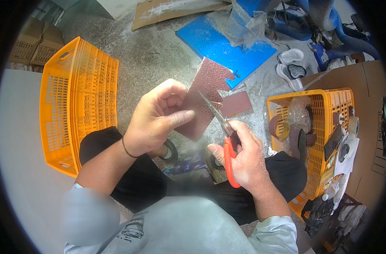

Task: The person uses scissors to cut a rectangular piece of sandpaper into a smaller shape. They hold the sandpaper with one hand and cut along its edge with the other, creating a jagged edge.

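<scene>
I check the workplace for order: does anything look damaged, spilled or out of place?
The sandpaper sheet in the left hand has a notched edge where pieces are cut out. A cut piece lies on the floor, beside white sandals.

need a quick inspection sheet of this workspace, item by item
surface: speckled grey concrete floor; the person sits on it.
job's things: reddish-brown sandpaper sheet with a notch cut from its upper right edge; scissors with orange handles, blades across the sheet.
clutter: cut sandpaper piece on the floor; tape rolls by the knees; right orange crate holding rolls and bags; left orange crate on its side.
hands: left hand pinches the sheet; right hand grips the scissors.
cables: nothing seen; blue hoses at upper right.
surroundings: blue board, flat cardboard, pair of sandals, cardboard boxes.
</scene>
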Action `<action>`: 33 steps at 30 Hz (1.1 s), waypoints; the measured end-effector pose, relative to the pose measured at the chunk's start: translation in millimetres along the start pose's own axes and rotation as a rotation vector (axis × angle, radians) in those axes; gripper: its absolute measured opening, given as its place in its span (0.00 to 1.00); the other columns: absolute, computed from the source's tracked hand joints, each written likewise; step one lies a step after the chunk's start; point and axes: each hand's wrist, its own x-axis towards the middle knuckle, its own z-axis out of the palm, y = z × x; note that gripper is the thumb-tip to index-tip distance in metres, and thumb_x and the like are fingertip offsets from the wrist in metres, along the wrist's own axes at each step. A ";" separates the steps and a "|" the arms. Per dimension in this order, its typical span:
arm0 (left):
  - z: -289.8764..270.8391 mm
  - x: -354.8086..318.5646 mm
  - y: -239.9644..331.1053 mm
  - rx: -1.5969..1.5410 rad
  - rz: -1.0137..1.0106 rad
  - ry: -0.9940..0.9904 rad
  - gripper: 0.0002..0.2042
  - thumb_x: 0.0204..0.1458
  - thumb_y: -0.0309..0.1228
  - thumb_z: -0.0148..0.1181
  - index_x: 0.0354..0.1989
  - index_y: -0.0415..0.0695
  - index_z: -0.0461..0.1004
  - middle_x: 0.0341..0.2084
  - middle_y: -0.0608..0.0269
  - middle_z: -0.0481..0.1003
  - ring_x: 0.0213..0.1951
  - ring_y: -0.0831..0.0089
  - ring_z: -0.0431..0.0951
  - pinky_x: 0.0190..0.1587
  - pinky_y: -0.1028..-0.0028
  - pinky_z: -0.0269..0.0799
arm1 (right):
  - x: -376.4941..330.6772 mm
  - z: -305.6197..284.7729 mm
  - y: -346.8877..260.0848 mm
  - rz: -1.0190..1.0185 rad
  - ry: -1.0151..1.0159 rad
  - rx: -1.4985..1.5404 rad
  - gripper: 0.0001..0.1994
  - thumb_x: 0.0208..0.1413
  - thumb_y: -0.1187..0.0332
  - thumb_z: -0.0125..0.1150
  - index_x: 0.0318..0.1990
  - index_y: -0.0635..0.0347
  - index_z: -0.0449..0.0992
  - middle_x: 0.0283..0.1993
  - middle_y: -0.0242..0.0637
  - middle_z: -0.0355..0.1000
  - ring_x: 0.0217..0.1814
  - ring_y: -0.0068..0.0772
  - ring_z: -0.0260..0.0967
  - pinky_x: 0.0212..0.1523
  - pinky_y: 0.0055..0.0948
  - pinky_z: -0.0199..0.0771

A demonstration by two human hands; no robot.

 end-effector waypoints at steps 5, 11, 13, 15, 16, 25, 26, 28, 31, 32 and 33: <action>0.3 0.2 -4.4 -0.016 0.006 0.017 0.16 0.50 0.11 0.59 0.44 0.42 0.69 0.39 0.68 0.73 0.45 0.80 0.74 0.51 0.77 0.70 | -0.8 -1.0 0.0 0.000 -0.003 -0.033 0.27 0.49 0.60 0.73 0.53 0.61 0.69 0.42 0.47 0.72 0.40 0.43 0.73 0.41 0.38 0.74; 0.2 0.0 -5.8 -0.030 0.043 0.008 0.15 0.51 0.12 0.60 0.44 0.42 0.69 0.39 0.68 0.72 0.45 0.81 0.74 0.49 0.78 0.71 | -2.1 -3.5 -2.5 0.017 -0.030 -0.003 0.28 0.49 0.59 0.74 0.53 0.63 0.68 0.43 0.49 0.72 0.41 0.42 0.73 0.42 0.37 0.74; 0.2 0.2 -5.6 -0.027 0.033 0.022 0.15 0.51 0.12 0.60 0.44 0.42 0.69 0.40 0.68 0.72 0.45 0.81 0.74 0.49 0.78 0.71 | -2.2 -3.8 -3.1 0.028 -0.039 0.011 0.28 0.49 0.59 0.74 0.53 0.63 0.68 0.43 0.48 0.71 0.40 0.41 0.72 0.42 0.37 0.74; 0.0 0.3 -4.9 -0.029 0.031 0.015 0.15 0.51 0.12 0.60 0.44 0.42 0.69 0.40 0.68 0.72 0.45 0.81 0.74 0.49 0.78 0.71 | -1.9 -3.2 -3.4 0.042 -0.043 0.041 0.29 0.48 0.59 0.74 0.53 0.63 0.68 0.42 0.48 0.71 0.39 0.40 0.72 0.42 0.37 0.74; -0.2 0.4 -4.5 -0.030 0.029 0.012 0.15 0.51 0.12 0.60 0.44 0.42 0.69 0.40 0.68 0.72 0.45 0.81 0.74 0.49 0.78 0.71 | -1.7 -2.9 -3.4 0.020 -0.030 0.018 0.28 0.48 0.59 0.74 0.53 0.63 0.68 0.42 0.48 0.71 0.39 0.40 0.72 0.42 0.37 0.74; -1.2 1.0 -3.1 -0.016 0.022 -0.003 0.15 0.51 0.12 0.59 0.44 0.42 0.69 0.39 0.69 0.72 0.44 0.82 0.73 0.49 0.78 0.70 | -1.2 -2.7 -2.1 0.013 -0.032 0.014 0.28 0.48 0.58 0.74 0.52 0.64 0.69 0.41 0.47 0.72 0.38 0.38 0.72 0.41 0.35 0.73; -1.1 1.0 -3.4 -0.019 0.010 0.000 0.15 0.51 0.12 0.59 0.44 0.42 0.69 0.39 0.69 0.72 0.44 0.82 0.73 0.49 0.78 0.70 | -0.8 -2.7 -2.0 0.006 -0.032 0.010 0.29 0.48 0.58 0.74 0.52 0.64 0.69 0.41 0.47 0.72 0.38 0.38 0.72 0.41 0.35 0.73; -0.3 0.9 -4.3 -0.031 -0.003 0.005 0.15 0.51 0.12 0.59 0.44 0.42 0.69 0.38 0.70 0.71 0.44 0.82 0.73 0.49 0.78 0.70 | -0.5 -3.2 -2.4 0.004 -0.040 0.007 0.29 0.48 0.58 0.74 0.52 0.65 0.69 0.41 0.47 0.72 0.38 0.38 0.72 0.41 0.35 0.74; 0.0 -0.5 -4.2 0.018 -0.004 0.001 0.15 0.50 0.12 0.60 0.44 0.42 0.69 0.38 0.70 0.71 0.44 0.82 0.73 0.49 0.78 0.70 | -0.3 -5.4 -4.1 0.007 -0.065 -0.006 0.30 0.47 0.57 0.75 0.53 0.66 0.69 0.43 0.48 0.72 0.39 0.39 0.72 0.42 0.36 0.74; 0.2 -1.1 -4.1 0.013 -0.007 0.004 0.15 0.51 0.12 0.59 0.44 0.42 0.69 0.38 0.70 0.71 0.44 0.82 0.73 0.49 0.78 0.70 | -0.5 -6.7 -4.8 0.001 -0.072 -0.021 0.31 0.47 0.57 0.75 0.53 0.66 0.69 0.44 0.48 0.72 0.39 0.40 0.73 0.42 0.36 0.74; 0.5 -1.7 -3.9 0.009 -0.009 0.007 0.15 0.51 0.12 0.59 0.44 0.42 0.69 0.38 0.70 0.71 0.44 0.82 0.73 0.49 0.78 0.70 | -0.4 -8.0 -5.3 -0.009 -0.080 -0.027 0.31 0.47 0.57 0.75 0.53 0.66 0.68 0.45 0.48 0.72 0.40 0.40 0.73 0.43 0.36 0.74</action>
